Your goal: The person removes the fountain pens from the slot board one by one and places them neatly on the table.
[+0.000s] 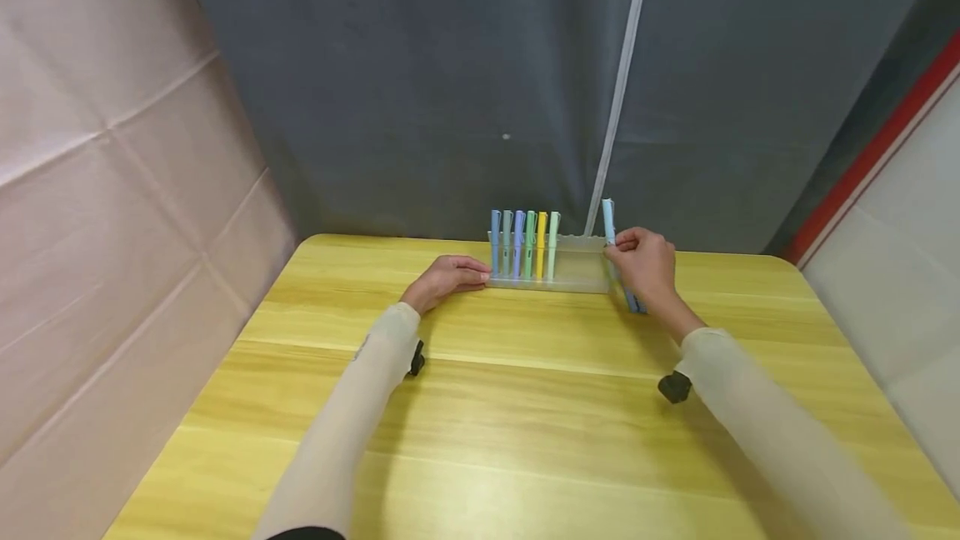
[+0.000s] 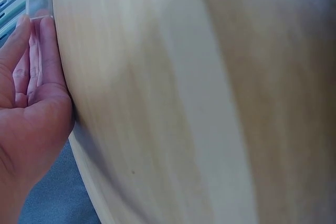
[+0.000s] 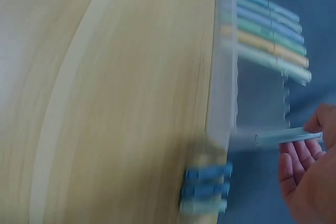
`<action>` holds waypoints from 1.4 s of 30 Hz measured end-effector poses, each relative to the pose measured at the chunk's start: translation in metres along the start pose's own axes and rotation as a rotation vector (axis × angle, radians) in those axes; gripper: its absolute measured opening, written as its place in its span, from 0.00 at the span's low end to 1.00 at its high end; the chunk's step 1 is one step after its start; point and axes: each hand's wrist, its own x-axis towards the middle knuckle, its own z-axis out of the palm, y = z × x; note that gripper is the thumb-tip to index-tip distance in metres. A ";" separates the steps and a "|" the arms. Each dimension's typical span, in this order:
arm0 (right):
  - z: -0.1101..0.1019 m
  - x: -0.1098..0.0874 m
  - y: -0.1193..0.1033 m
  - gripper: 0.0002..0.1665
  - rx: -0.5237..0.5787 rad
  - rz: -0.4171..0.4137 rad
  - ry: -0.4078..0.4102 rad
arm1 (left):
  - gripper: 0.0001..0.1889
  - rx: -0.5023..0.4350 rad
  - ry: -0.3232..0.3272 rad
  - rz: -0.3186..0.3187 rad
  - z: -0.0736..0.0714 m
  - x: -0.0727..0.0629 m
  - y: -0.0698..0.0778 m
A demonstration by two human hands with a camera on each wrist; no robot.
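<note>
A clear plastic pen stand (image 1: 581, 267) stands near the far edge of the table, with a row of several coloured pens upright in its left part. My left hand (image 1: 447, 277) holds the stand's left end, with thumb and finger at the sides of the end in the left wrist view. My right hand (image 1: 649, 267) pinches a light blue pen (image 1: 608, 219) between thumb and fingers at the stand's right end. That light blue pen (image 3: 283, 136) leans slightly in the head view. A yellow pen (image 1: 541, 240) and a pale green pen (image 1: 553, 242) are the rightmost ones standing.
Beside the stand's right end, partly behind my right hand, lie two blue pens (image 3: 209, 171) and a pale green one (image 3: 203, 205). The wooden table (image 1: 510, 415) ends against a dark grey curtain (image 1: 420, 90). Pale sheeting (image 1: 127, 215) hangs at the left.
</note>
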 end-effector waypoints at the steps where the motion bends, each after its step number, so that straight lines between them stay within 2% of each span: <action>1: -0.005 0.000 0.003 0.13 -0.013 0.016 -0.008 | 0.16 0.000 0.001 0.000 0.000 -0.001 0.000; 6: -0.030 0.000 0.023 0.16 -0.049 0.077 -0.039 | 0.16 0.003 0.005 0.000 -0.002 -0.001 0.001; 11: -0.042 0.001 0.048 0.15 -0.080 0.087 -0.065 | 0.16 0.001 0.010 -0.002 -0.004 -0.002 -0.001; 18: -0.049 -0.001 0.067 0.14 -0.129 0.097 -0.170 | 0.16 -0.006 0.013 -0.013 -0.005 -0.001 -0.002; 24: -0.049 -0.002 0.073 0.18 -0.182 0.159 -0.294 | 0.16 -0.011 0.011 -0.005 -0.004 -0.003 0.000; 28: -0.047 -0.002 0.076 0.18 -0.182 0.191 -0.337 | 0.16 -0.012 0.010 0.000 -0.004 -0.003 0.000; 36: -0.041 -0.005 0.081 0.16 -0.152 0.200 -0.329 | 0.17 -0.011 0.003 -0.008 -0.004 -0.002 -0.001; 42: -0.038 -0.001 0.082 0.16 -0.173 0.140 -0.292 | 0.16 -0.010 0.004 -0.011 -0.006 0.001 -0.001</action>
